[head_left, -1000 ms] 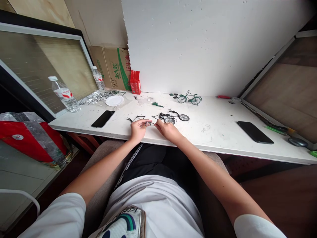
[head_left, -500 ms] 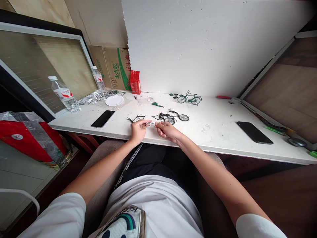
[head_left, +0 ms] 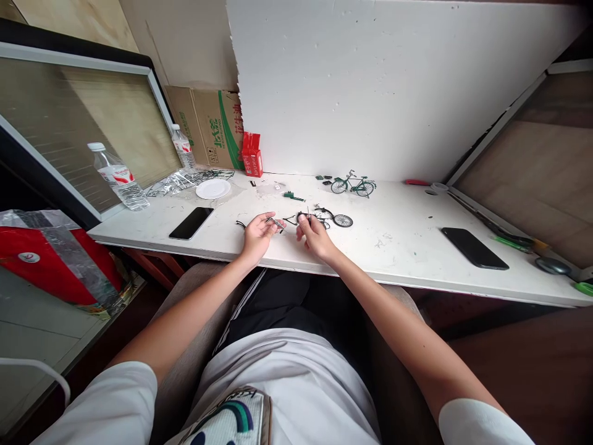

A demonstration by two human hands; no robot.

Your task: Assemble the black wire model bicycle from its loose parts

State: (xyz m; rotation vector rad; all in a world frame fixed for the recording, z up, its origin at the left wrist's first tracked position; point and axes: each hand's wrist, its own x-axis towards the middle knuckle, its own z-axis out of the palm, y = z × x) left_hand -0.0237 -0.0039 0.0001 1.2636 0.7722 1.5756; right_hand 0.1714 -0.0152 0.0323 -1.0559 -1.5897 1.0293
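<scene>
My left hand (head_left: 258, 237) is above the desk's front edge, fingers curled with the thumb up, pinching a small silver-and-dark model part (head_left: 277, 223). Its exact kind is too small to make out. To its right, my right hand (head_left: 315, 237) is closed on a thin dark rod (head_left: 309, 212) that points up past the thumb. Just behind the right hand lie black model bicycle pieces, among them a spoked wheel (head_left: 343, 220) on a curved fender. A black frame piece partly shows behind my left hand. Farther back stands a green model bicycle (head_left: 354, 185).
A green part (head_left: 293, 196) lies mid-desk. Phones lie at left (head_left: 191, 222) and right (head_left: 475, 248). At the back left are a white plate (head_left: 213, 189), water bottles (head_left: 119, 178), a red box (head_left: 252, 154) and a carton (head_left: 204, 127). A computer mouse (head_left: 553, 266) sits far right.
My hands have moved a little apart. The thin rod in my right hand has swung from pointing left toward the left hand to pointing up. My left hand has turned more palm-up.
</scene>
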